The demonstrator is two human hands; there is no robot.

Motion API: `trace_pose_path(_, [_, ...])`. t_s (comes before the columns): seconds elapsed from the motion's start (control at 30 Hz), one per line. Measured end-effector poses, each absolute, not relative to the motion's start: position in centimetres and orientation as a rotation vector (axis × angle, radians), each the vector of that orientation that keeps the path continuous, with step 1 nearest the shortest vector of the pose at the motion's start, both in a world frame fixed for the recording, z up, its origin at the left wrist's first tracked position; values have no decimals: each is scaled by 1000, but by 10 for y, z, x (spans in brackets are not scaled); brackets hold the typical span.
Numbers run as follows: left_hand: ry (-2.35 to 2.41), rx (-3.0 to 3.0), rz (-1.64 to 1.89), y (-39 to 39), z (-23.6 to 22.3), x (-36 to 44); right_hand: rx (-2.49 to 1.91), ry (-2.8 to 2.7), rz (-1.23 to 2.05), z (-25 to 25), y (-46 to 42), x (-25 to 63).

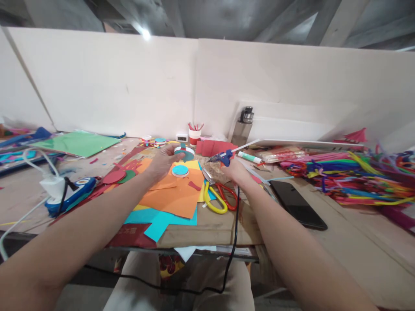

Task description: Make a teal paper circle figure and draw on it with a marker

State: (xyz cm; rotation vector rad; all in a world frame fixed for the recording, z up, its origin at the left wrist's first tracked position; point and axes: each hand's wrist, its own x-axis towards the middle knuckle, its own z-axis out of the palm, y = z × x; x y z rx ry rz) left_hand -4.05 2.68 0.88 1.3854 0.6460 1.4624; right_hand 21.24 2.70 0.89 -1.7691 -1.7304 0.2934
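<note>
My left hand (163,160) pinches the edge of a round teal and white paper disc (189,153), holding it above the orange sheets. A strip stands up on the disc's top. My right hand (236,170) is closed around a blue hot glue gun (227,158), its nozzle pointing left toward the disc, a long white glue stick (248,147) jutting from the back. The gun's black cord (236,224) hangs down past the table edge. Below the disc, another blue-topped disc (180,171) lies on orange paper (171,199).
Yellow-handled scissors (216,203) and red-handled scissors (228,199) lie between my arms. A black phone (296,204) and bundled pipe cleaners (343,177) are on the right. A power strip (69,196) sits left. Behind stand a bottle (242,131) and a cup of red sticks (194,137).
</note>
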Motion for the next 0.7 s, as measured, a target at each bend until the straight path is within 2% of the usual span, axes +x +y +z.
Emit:
trace_pose_path(0.13, [697,1483,1464,17,11,-41,-1738,-1646,370,21,11,212])
trace_pose_path(0.4, [722,1842,1524,8,13,-47,-1181,-1495,748,44,-31,195])
trace_pose_path(0.57, [830,1928,1646,8,14,-51,-1141,-1664,670,43,-42,195])
trace_pose_path(0.7, [875,1982,1721,5,19,-52,-1251,-1788,410,37,-44,197])
